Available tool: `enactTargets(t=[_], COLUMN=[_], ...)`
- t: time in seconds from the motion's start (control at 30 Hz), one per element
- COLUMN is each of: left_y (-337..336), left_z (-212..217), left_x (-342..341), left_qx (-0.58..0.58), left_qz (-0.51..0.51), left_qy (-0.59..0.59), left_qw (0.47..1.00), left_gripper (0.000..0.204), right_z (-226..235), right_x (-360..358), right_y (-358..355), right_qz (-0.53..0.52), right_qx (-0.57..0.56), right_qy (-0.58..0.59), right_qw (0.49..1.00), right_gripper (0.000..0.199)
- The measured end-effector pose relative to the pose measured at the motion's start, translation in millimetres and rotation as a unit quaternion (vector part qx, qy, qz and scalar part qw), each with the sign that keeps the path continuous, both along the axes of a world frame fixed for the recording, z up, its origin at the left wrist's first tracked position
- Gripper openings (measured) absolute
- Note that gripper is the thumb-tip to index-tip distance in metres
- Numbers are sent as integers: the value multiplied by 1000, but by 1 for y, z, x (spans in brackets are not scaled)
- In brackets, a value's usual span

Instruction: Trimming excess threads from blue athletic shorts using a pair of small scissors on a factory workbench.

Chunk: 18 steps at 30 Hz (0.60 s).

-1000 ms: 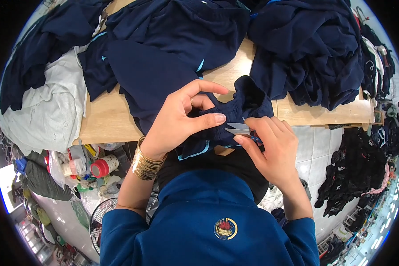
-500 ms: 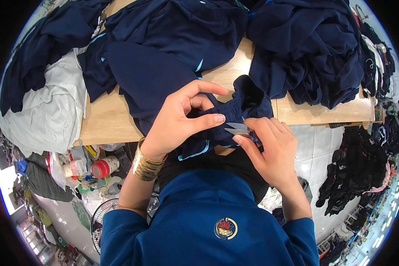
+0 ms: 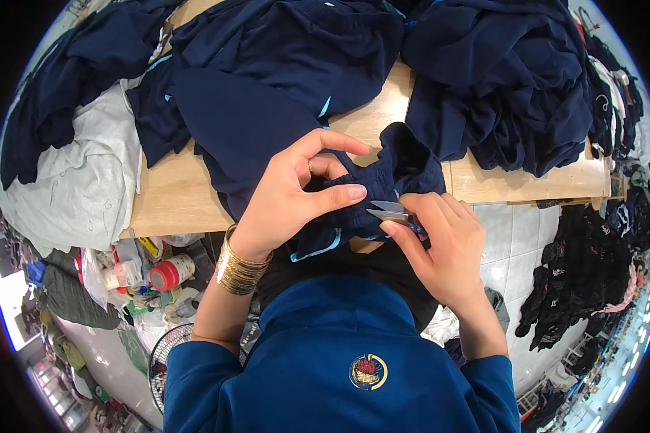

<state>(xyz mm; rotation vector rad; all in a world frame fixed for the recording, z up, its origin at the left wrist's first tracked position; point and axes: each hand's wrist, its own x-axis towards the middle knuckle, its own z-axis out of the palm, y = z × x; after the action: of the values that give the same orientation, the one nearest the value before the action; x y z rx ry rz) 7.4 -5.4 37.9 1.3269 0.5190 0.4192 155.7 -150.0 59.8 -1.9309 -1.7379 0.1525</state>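
Observation:
My left hand [image 3: 296,191], with gold bangles on the wrist, pinches the gathered waistband of a navy garment [image 3: 267,108] with light blue trim that lies across the wooden table [image 3: 173,198]. My right hand [image 3: 440,242] holds small metal thread snips [image 3: 386,211], their blades pointing left at the pinched fabric just under my left thumb. The two hands are almost touching over the table's near edge.
A heap of navy garments [image 3: 505,79] covers the back right of the table, more navy cloth [image 3: 58,94] lies at the back left over a pale grey cloth [image 3: 72,187]. Below the table on the left stand bottles, a red-capped jar [image 3: 170,273] and a fan [image 3: 170,361]. Dark clothes [image 3: 585,281] pile on the tiled floor at right.

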Motion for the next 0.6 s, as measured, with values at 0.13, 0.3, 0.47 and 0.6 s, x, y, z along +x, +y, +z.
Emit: enactTargets(t=[0.13, 0.3, 0.47, 0.6], left_y=[0, 0, 0, 0], left_z=[0, 1, 1, 0], left_x=[0, 2, 1, 1], left_qx=[12, 5, 5, 0], left_qz=[-1, 1, 5, 5], left_qy=[-2, -2, 5, 3], left_qw=[1000, 1000, 1000, 1000], left_gripper=[41, 40, 39, 39], right_z=[1, 1, 0, -2], right_x=[0, -1, -3, -4], right_y=[0, 0, -1, -1], right_qz=[-1, -7, -17, -28], right_qx=[-7, -5, -5, -10], right_qy=[-2, 0, 9, 14], right_qw=[1000, 1000, 1000, 999], right_gripper=[22, 22, 22, 23])
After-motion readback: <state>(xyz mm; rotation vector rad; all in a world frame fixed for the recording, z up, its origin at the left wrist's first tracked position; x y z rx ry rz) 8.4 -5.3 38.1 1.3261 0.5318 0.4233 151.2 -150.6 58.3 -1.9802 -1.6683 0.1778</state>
